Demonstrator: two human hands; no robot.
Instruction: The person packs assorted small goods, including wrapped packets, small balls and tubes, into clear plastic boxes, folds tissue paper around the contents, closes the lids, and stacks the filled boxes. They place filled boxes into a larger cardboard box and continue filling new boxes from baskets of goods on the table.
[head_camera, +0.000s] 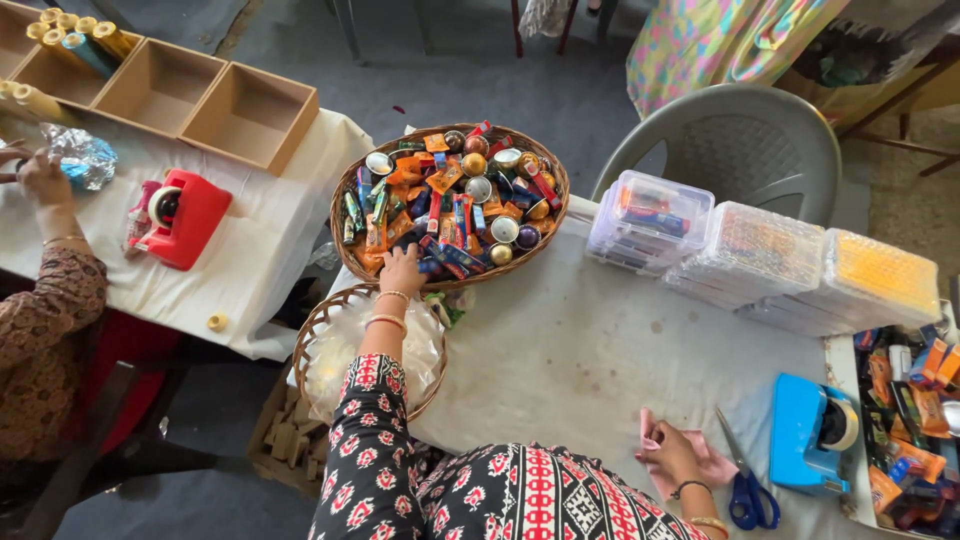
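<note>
- At the far left we see a co-worker's hand (40, 178) in a brown patterned sleeve, touching a crumpled piece of silver foil (84, 155) on the neighbouring counter (270, 240).
- Behind it stand open cardboard boxes (200, 100), with gold rolls (80, 30) lying in the leftmost one.
- A red tape dispenser (190, 218) sits just beside the foil.
- Our left hand (402, 272) reaches into the near rim of a wicker basket (345, 215) heaped with wrapped sweets (455, 205). The fingers curl down among the wrappers; we cannot tell whether they have closed on one.
- Below the left forearm sits a second wicker basket (325, 315), lined with clear plastic; it hangs partly off the edge of our counter (570, 350).
- The counter is covered with a white cloth, bare in the middle.
- Our right hand (672, 455) rests on the counter near its front edge, fingers loosely bent and pressing on a piece of pink paper (715, 465) that lies flat under it.
- Blue-handled scissors (745, 480) lie just beside the pink paper, blades pointing away from us.
- A blue tape dispenser (810, 430) stands just to the right of the scissors.
- Along the far edge are three clear lidded plastic boxes (760, 250) in a row, in front of a grey plastic chair (740, 140).
- At the far right a tray (838, 345) holds more wrapped sweets (915, 420).
</note>
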